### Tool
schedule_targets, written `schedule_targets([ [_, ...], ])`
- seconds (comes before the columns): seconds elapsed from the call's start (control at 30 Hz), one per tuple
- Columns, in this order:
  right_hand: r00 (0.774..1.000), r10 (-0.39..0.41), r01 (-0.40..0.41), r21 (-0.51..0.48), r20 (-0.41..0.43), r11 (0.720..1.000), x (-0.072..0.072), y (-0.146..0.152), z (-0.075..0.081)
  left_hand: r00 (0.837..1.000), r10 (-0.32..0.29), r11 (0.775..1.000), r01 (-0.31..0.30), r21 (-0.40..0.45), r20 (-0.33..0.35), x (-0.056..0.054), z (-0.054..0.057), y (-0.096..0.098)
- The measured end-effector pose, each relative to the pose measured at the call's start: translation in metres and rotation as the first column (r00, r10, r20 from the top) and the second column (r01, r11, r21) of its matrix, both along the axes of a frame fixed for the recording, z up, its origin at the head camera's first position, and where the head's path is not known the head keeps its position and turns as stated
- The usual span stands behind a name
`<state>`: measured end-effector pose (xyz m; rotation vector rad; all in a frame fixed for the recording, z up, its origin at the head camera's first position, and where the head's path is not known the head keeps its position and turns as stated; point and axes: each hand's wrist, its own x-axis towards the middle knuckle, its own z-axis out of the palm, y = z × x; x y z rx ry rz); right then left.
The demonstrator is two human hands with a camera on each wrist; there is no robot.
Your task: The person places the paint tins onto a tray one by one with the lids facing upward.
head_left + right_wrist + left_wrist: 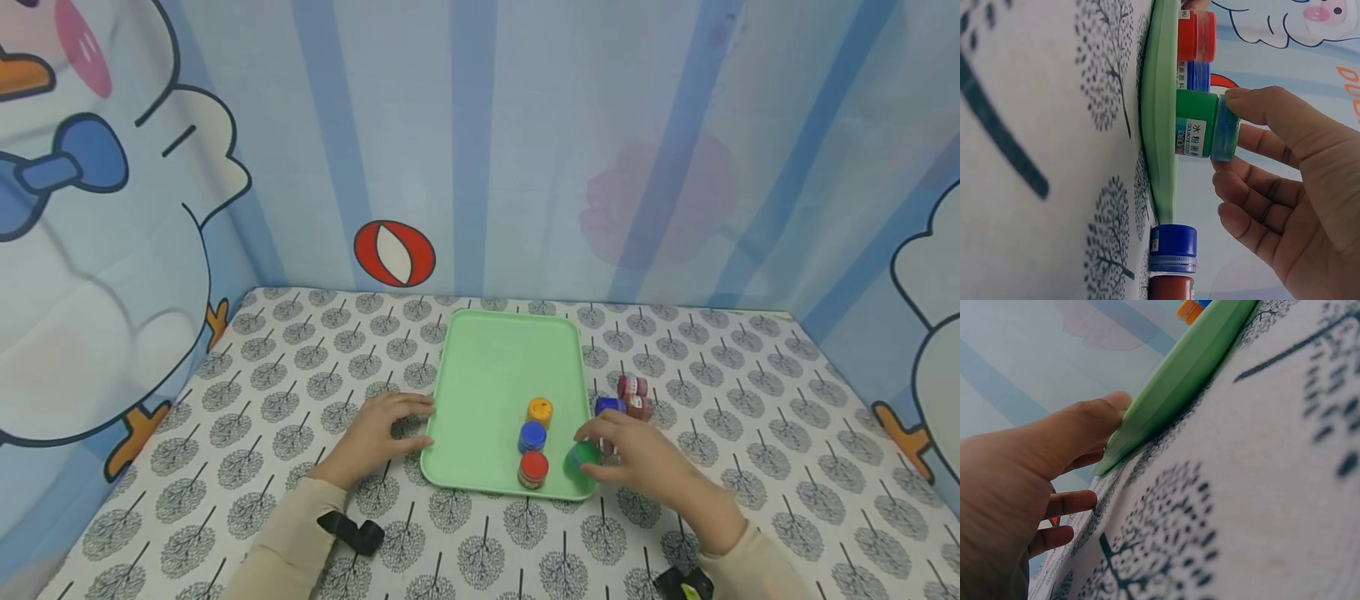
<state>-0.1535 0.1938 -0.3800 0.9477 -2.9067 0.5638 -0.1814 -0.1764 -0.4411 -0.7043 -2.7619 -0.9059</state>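
At four o'clock on the green tray (495, 358), pinching the upright green jar (1194, 125) by its lid (1225, 134) with the right hand (637, 457). At eight o'clock, touching the tray with the left hand (381, 427), thumb and fingers apart. From that jar, seeing a red jar (533, 471) at nine, a blue jar (532, 436) at ten, an orange jar (540, 412) toward eleven. Off-tray at three o'clock, seeing more jars (639, 407) close together.

Chinese characters 水粉画 on the white label (1192, 137) of the green jar (1197, 112), smaller Latin print beside them seemingly GOUACHE, part-hidden characters on the blue jar (1200, 76), orange letters apparently DUC on the backdrop (1349, 76)
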Motion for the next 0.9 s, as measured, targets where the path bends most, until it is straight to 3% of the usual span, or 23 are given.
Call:
schedule_targets([
  [0.9,0.997,0.039,-0.041,0.027,0.062,0.999,0.0029,-0.0094,-0.0032,1.0,0.003,1.0,-0.003,0.005,0.013,0.0004,0.0007,0.0007],
])
